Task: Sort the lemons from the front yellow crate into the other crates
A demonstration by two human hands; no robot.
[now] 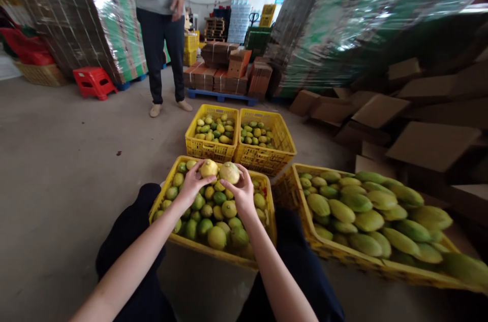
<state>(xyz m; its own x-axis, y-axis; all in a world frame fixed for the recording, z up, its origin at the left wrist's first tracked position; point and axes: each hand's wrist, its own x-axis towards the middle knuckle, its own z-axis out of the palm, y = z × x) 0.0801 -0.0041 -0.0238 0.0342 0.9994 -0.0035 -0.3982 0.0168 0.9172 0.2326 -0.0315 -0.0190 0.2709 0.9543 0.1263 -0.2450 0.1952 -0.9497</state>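
My left hand (192, 182) is closed around a yellow fruit (209, 167), and my right hand (241, 191) grips a second yellow-green fruit (229, 172). Both fruits are held side by side, touching, above the far end of a yellow crate (164, 195) filled with several green and yellow fruits. The crate sits on the floor between my knees.
Two more yellow crates (212, 150) (267, 158) of small fruit stand just beyond. A crate of large green mangoes (335, 256) lies to the right. A person (162, 32) stands ahead near a red stool (93, 82), wrapped pallets and cardboard boxes (430, 144).
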